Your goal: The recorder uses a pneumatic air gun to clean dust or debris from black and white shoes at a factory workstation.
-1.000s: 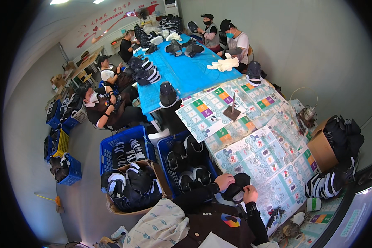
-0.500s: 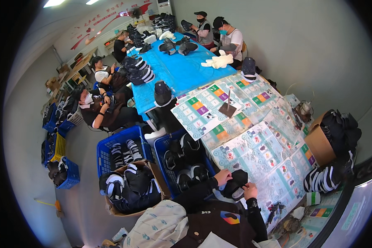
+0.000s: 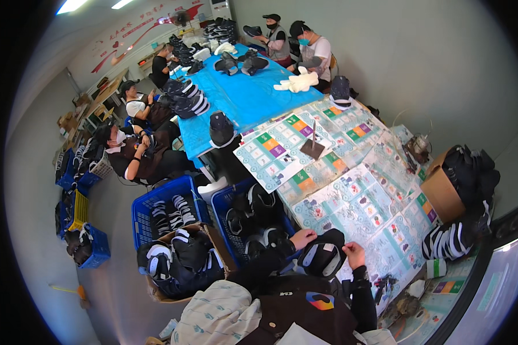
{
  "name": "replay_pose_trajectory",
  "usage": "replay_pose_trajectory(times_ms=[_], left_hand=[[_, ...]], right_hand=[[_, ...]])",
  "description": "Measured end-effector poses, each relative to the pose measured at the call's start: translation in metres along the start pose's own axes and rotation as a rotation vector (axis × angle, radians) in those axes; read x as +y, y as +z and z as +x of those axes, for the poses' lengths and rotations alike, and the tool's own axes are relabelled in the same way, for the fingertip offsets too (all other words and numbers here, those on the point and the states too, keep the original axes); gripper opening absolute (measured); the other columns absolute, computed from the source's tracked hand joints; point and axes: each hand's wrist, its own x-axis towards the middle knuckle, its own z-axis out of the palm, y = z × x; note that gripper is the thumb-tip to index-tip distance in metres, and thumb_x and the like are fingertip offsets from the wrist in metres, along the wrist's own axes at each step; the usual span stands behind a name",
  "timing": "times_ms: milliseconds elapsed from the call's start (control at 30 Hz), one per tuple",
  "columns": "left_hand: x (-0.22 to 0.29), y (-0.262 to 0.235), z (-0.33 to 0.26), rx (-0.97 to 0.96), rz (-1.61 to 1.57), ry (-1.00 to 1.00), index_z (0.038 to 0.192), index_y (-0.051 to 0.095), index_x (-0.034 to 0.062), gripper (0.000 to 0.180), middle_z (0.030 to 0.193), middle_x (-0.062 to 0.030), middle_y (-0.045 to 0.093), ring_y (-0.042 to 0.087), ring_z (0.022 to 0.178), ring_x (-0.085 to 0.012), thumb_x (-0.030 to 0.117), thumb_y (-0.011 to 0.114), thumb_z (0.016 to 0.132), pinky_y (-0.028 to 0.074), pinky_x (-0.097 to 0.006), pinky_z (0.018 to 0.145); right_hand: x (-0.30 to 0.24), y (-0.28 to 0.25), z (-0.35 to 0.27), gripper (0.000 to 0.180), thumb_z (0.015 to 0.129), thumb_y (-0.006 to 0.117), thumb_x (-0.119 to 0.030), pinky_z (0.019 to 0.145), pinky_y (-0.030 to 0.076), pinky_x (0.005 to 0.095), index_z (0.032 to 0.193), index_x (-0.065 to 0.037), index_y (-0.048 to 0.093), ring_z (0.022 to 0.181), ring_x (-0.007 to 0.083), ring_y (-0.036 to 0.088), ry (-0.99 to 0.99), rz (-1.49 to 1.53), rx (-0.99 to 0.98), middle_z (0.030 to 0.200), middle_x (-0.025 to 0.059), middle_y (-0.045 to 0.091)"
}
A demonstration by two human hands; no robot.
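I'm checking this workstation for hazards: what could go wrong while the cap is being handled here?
Both hands, left hand and right hand, hold the black cap at the table edge; if dropped, it might fall among the caps in the blue crate below. The striped cap stack sits close by and could be knocked over.

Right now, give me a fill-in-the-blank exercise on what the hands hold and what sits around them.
1. Both the left hand and the right hand grip a black and white ____.
2. The crates beside the table are ____ in colour.
3. The cardboard box at the table's right edge is stuffed with ____ caps.
4. The far table wears a ____ cover.

Missing words: cap; blue; black; blue
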Motion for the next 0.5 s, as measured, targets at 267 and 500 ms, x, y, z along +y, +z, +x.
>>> replay_pose_trajectory(times_ms=[267,500], left_hand=[[0.067,-0.031,0.011,-0.117,-0.327,-0.101,0.102,0.064,0.0017,0.024,0.096,0.0014,0.062,0.055,0.093,-0.0093,0.022,0.053,0.106,0.045,-0.026,0.087],[0.033,-0.017,0.029,-0.045,-0.648,-0.202,0.117,0.064,0.0000,0.023,0.106,-0.0003,0.064,0.057,0.098,-0.0091,0.018,0.054,0.106,0.045,-0.024,0.091]], right_hand=[[-0.030,-0.011,-0.001,0.034,0.089,0.077,-0.028,0.083,0.053,0.0343,0.105,0.001,0.070,0.092,0.0204,0.070,-0.028,-0.131,-0.025,0.096,0.0128,0.074],[0.003,-0.005,0.003,0.015,0.092,0.072,-0.013,0.075,0.050,0.0291,0.103,-0.002,0.069,0.078,0.0140,0.061,0.113,0.364,-0.084,0.083,0.0028,0.067]])
